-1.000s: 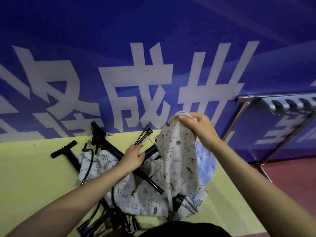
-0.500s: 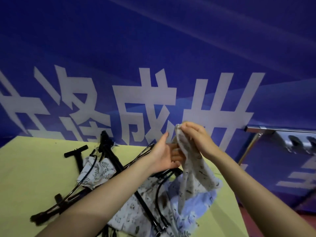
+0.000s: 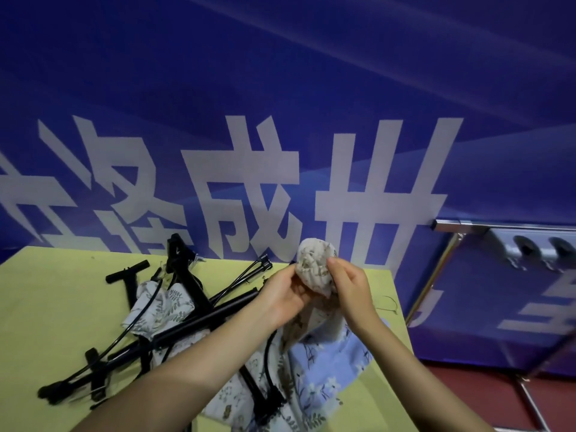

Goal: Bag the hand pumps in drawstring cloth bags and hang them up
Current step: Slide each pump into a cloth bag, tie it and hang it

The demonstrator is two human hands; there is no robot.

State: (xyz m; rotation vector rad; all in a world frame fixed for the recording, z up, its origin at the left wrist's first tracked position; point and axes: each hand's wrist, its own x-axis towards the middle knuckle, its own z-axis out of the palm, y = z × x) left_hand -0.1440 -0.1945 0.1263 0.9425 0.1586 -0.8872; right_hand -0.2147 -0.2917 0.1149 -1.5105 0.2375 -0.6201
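My left hand (image 3: 282, 296) and my right hand (image 3: 350, 286) both hold the top of a cream patterned cloth bag (image 3: 314, 265), raised above the yellow table (image 3: 46, 307). The bag's upper part bulges between my fingers and its body hangs down behind my wrists. Several black hand pumps (image 3: 193, 322) lie crossed on the table to the left, with thin black hoses (image 3: 124, 335) trailing from them. More cloth bags lie under and beside the pumps: a leaf-print one (image 3: 165, 307) and a light blue floral one (image 3: 330, 366).
A blue banner wall with large white characters (image 3: 249, 182) stands right behind the table. A metal rack with a chrome bar (image 3: 498, 226) and grey hooks (image 3: 536, 251) stands at the right over a red floor (image 3: 467, 397). A thin cord (image 3: 389, 302) lies near the table's right edge.
My left hand left the pump on the table and rose to join my right hand on the bag's top. The bag's top, pinched flat before, now bulges between both hands.
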